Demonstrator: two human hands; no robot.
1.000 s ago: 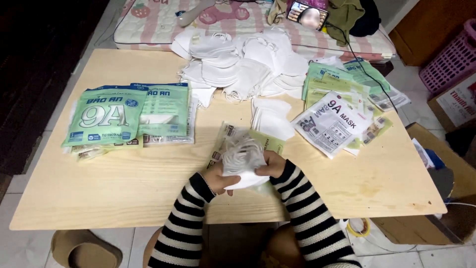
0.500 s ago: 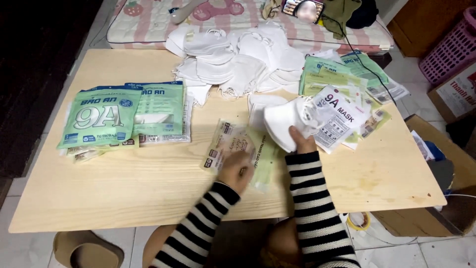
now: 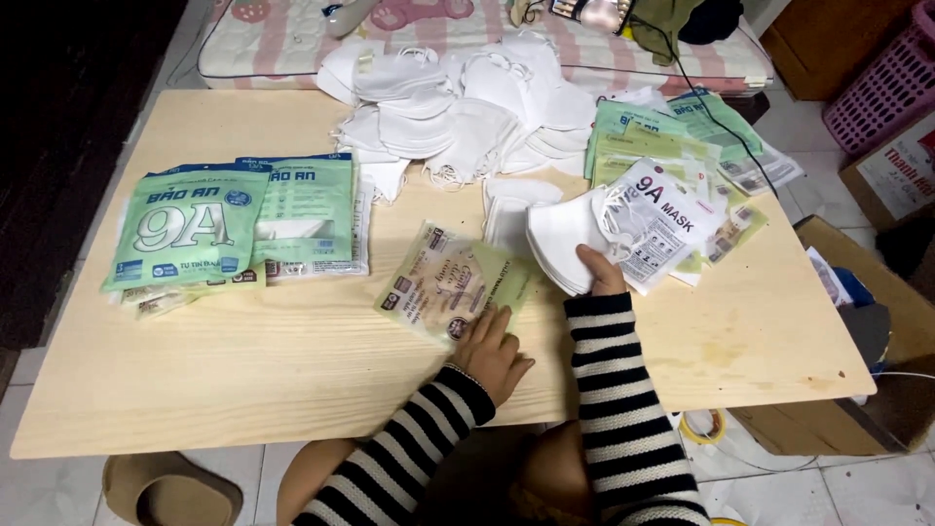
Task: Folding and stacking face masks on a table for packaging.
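right hand (image 3: 596, 274): fingers behind white masks (image 3: 560, 239) | pink basket (image 3: 891, 83): cut by right edge

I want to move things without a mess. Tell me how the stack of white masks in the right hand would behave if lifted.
The stack of white masks looks light: the right hand grips it by one edge only. The masks are probably soft and floppy, like the crumpled ones in the loose pile. Unbound, they may fan out or slip apart.

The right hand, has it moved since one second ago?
Yes. The right hand went from the table's near edge up and right to the white masks.
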